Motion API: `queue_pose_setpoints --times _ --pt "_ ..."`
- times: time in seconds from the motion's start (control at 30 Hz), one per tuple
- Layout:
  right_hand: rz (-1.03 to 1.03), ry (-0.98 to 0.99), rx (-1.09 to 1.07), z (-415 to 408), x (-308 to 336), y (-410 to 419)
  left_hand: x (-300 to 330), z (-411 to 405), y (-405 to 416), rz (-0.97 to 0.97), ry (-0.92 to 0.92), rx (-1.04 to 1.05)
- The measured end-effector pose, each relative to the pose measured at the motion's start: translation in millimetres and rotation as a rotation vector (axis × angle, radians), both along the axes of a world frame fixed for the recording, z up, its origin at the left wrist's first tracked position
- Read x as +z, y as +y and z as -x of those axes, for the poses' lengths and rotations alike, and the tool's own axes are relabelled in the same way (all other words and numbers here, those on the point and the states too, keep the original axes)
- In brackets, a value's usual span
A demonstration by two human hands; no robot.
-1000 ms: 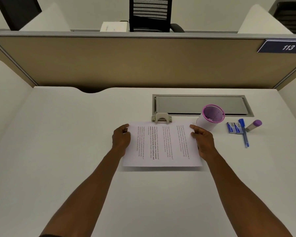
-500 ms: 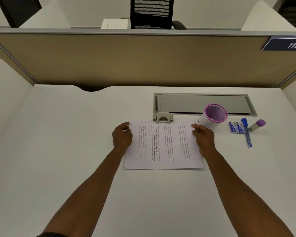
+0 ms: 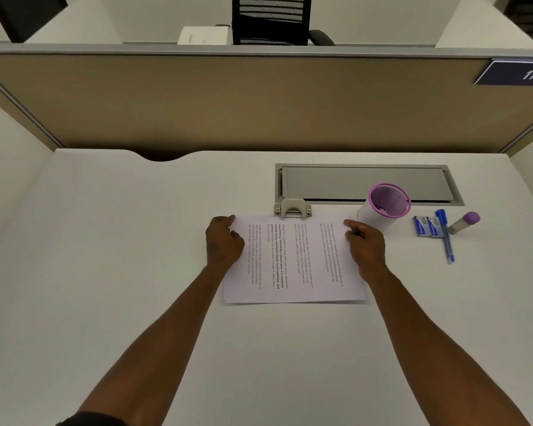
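Paper (image 3: 293, 259): far edge in hole punch (image 3: 293, 208)
Left hand (image 3: 223, 244): fingers pinch left edge
Right hand (image 3: 365, 245): fingers pinch right edge
Cup (image 3: 379, 218): only mesh visible inside

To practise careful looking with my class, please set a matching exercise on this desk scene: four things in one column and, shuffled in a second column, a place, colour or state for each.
Column A
1. hole punch
2. pen
3. purple-capped tube
4. paper

Column B
a. farthest right on the desk
b. blue, beside the small boxes
c. gripped at its side edges by the left hand and right hand
d. sits at the paper's far edge

Pairs: 1-d, 2-b, 3-a, 4-c
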State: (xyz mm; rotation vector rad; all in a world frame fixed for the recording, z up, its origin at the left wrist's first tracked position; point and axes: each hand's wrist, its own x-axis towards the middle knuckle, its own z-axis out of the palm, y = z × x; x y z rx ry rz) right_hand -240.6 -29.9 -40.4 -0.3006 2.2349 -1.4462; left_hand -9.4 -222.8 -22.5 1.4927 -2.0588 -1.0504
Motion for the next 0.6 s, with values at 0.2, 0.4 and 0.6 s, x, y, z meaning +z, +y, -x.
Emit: queue_pose_setpoints --times 0.2,0.4,0.6 --pt "-0.006 0.003 -0.002 -1.1 0.3 -2.6 1.9 2.6 -2.7 -0.012 -0.002 0.024" --pt "-0.002 0.0 -0.016 -2.5 1.1 -2.6 -0.4 2.6 -5.8 0.031 -0.006 -0.095" --pt "-0.078 0.064 0.025 -5.0 1.2 -6.9 -10.9 14.7 -1.3 0.217 -0.141 -0.284"
